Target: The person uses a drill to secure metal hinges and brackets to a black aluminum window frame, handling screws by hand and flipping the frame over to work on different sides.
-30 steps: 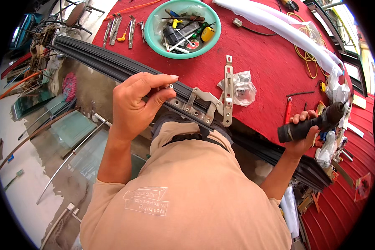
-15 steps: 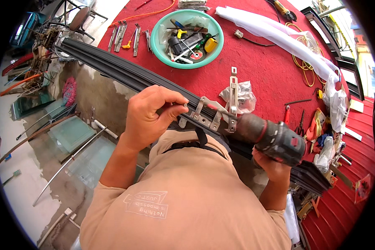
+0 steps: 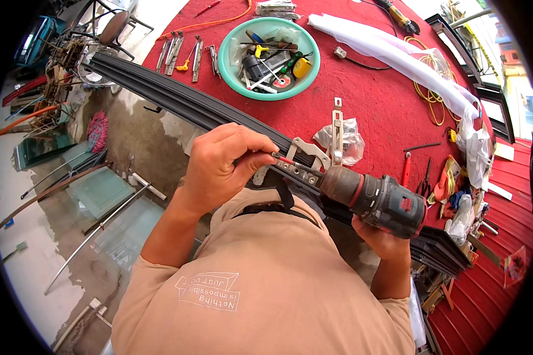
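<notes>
My right hand (image 3: pixel 382 239) is wrapped round the grip of a black cordless drill (image 3: pixel 388 204), which points to the left. Its red-banded bit (image 3: pixel 287 160) reaches the fingertips of my left hand (image 3: pixel 226 164). Thumb and forefinger there pinch a small screw, mostly hidden, at the tip of the bit. Just below and beyond the drill's nose, a silver metal hinge (image 3: pixel 310 149) lies on a long dark grey window-frame profile (image 3: pixel 177 102). The hinge's slotted arm (image 3: pixel 337 131) sticks out over the red table.
A mint-green basin (image 3: pixel 224 71) of tools stands on the red table (image 3: pixel 266 115). More metal hinge arms (image 3: pixel 173 54) lie left of it, with white wrapping (image 3: pixel 391 53) and an angle grinder (image 3: pixel 401 18) to its right. Pliers (image 3: pixel 425 177) rest at the right; glass panes (image 3: pixel 100 192) lean lower left.
The drill has swung down and to the left, bringing its bit up to my left fingertips. My left hand has shifted slightly right, still pinching.
</notes>
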The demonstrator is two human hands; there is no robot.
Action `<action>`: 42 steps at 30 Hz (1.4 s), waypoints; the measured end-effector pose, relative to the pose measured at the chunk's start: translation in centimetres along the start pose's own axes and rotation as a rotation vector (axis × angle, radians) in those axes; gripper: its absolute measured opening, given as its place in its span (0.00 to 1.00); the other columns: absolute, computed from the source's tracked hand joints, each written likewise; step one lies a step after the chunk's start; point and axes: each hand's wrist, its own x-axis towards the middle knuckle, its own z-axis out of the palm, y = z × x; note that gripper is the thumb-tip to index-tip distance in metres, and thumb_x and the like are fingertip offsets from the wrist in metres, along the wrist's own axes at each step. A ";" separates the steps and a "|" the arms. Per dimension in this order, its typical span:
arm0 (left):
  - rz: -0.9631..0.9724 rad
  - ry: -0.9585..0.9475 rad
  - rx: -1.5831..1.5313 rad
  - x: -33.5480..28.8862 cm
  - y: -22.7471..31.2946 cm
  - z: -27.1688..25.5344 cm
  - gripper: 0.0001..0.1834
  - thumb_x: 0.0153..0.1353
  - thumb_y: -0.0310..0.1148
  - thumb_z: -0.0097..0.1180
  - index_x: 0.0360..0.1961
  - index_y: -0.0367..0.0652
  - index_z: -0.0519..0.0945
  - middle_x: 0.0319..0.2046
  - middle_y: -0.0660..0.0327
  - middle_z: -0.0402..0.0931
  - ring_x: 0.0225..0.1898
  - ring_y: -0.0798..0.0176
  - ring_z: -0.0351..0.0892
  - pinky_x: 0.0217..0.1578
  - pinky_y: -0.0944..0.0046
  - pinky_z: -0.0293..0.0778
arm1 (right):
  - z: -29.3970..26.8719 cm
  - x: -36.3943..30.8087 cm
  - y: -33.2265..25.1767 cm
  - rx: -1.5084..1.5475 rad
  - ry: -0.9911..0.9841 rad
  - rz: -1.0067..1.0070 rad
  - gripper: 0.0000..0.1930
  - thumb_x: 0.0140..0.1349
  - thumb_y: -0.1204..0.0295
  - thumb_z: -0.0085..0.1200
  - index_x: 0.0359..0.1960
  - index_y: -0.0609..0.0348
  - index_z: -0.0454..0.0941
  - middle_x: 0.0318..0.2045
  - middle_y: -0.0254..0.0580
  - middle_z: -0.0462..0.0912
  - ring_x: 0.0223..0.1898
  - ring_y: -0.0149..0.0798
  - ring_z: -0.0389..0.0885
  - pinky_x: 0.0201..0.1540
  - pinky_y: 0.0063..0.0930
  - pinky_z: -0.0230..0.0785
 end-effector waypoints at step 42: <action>0.170 -0.493 0.063 3.3 0.3 0.8 0.21 0.57 0.14 0.62 0.49 0.43 0.94 0.47 0.57 0.82 0.56 0.47 0.81 0.55 0.50 0.81 | -9.6 10.1 -7.4 -0.139 -0.326 0.238 0.25 0.39 0.66 0.81 0.43 0.61 0.94 0.29 0.40 0.87 0.28 0.43 0.83 0.33 0.37 0.73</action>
